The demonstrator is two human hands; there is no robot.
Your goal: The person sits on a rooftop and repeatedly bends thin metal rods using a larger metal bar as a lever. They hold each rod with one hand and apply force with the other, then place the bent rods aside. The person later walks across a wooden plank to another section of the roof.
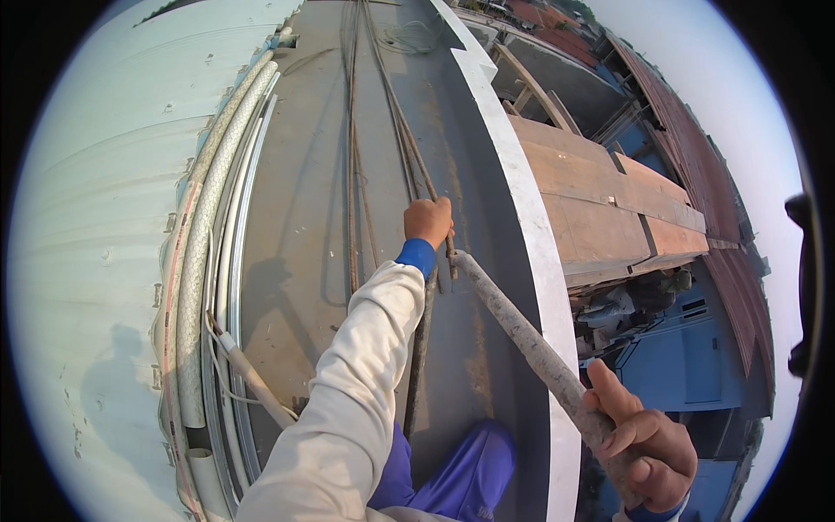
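Note:
My left hand (pixel 425 219) grips a thin rusty rod (pixel 422 172) among several long rods lying along the grey gutter floor. Just beside that hand is the upper end of a weathered grey pipe (pixel 513 331), which runs diagonally down to my right hand (pixel 648 444). My right hand holds the pipe's lower end, with some fingers raised and curled around it. A darker bar (pixel 419 357) extends downward beneath my left wrist, partly hidden by my sleeve.
Long pipes (pixel 193 365) line the corrugated metal roof (pixel 104 244) on the left. A white parapet (pixel 526 217) edges the right, with a drop beyond it to wooden boards (pixel 600 209), blue surfaces and red roofs. Loose wire (pixel 402 36) lies ahead. My purple-clad knee is below.

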